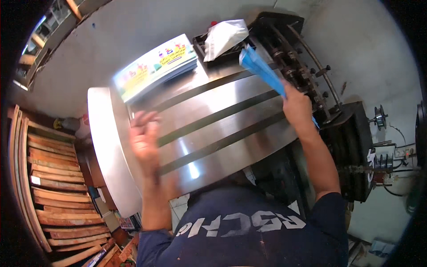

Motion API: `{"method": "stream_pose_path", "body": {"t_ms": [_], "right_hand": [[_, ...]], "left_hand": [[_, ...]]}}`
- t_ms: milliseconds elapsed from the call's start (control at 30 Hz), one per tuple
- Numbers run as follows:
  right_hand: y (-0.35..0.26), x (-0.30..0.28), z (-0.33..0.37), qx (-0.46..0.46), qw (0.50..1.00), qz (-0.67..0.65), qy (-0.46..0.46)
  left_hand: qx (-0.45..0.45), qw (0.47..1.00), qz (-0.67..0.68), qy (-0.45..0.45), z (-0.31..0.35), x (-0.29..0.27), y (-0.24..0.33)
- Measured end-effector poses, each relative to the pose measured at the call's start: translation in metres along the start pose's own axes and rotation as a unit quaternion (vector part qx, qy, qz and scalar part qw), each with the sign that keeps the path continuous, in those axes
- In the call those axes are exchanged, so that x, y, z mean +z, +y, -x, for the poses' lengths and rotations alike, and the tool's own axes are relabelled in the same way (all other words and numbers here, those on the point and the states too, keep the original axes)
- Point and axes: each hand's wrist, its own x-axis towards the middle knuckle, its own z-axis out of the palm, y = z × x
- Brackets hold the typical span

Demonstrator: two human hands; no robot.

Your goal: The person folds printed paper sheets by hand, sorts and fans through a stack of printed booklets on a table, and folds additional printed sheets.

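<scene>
My right hand [298, 107] is closed around blue folded paper [260, 66], seen nearly edge-on. The paper reaches up and left from my fist, over the right part of the metal table, and a blue corner shows below the hand. My left hand [144, 138] is raised above the table's left end, blurred by motion. Its fingers look loosely bent and apart, with nothing visible in them. A stack of colourful printed sheets [155, 66] lies at the table's far edge, beyond my left hand.
Dark slots cross the shiny metal table [209, 100], which has a white end panel [109, 151]. A machine with rollers and rods [307, 66] adjoins its right end. White crumpled paper [224, 38] rests on a dark tray at the back. Wooden slats [62, 187] stand at left.
</scene>
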Motion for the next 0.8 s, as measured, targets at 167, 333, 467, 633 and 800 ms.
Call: {"method": "stream_pose_path", "body": {"t_ms": [167,333,467,633,800], "right_hand": [[-0.116,0.038,0.103,-0.235,0.945,0.036,-0.226],[-0.237,-0.033,0.108,-0.431,0.730,-0.193,-0.495],[-0.259,-0.013,0.044,-0.364,0.898,-0.155,-0.194],[-0.284,0.041,0.067,-0.463,0.824,0.066,-0.320],[-0.265,-0.030,0.092,-0.492,0.687,-0.093,-0.527]], "left_hand": [[0.092,0.962,-0.089,0.240,0.018,-0.136,0.054],[0.138,0.921,-0.175,0.319,0.048,-0.216,0.096],[0.166,0.905,-0.192,0.342,0.089,-0.252,0.118],[0.149,0.907,-0.178,0.351,0.121,-0.255,0.109],[0.142,0.896,-0.224,0.357,0.146,-0.265,0.100]]}}
